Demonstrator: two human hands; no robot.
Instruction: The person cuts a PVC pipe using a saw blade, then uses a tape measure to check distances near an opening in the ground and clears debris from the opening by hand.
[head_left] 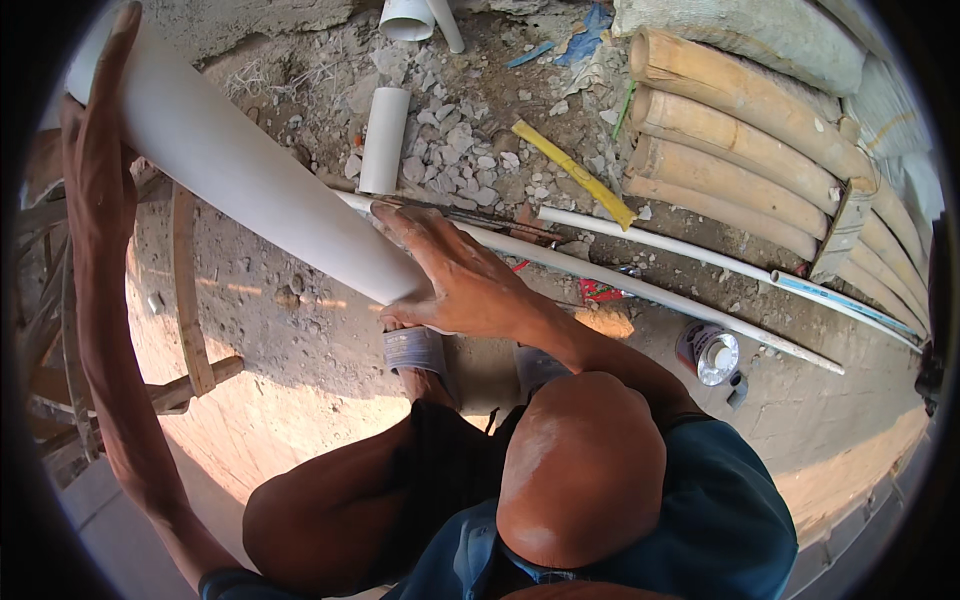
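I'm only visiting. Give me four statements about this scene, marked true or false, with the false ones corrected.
1. The left hand and right hand both touch the large white plastic pipe. True.
2. The round silver-topped metal can is right of the grey sandals. True.
3. The short white plastic tube lies inside the can. False: the short white plastic tube is beside the grey rubble.
4. The flattened yellow strip hangs from the left hand. False: the flattened yellow strip lies left of the thick tan bamboo poles.

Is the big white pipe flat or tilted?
Tilted, apparently: the big white pipe looks wider toward the left hand, that end nearer the camera.
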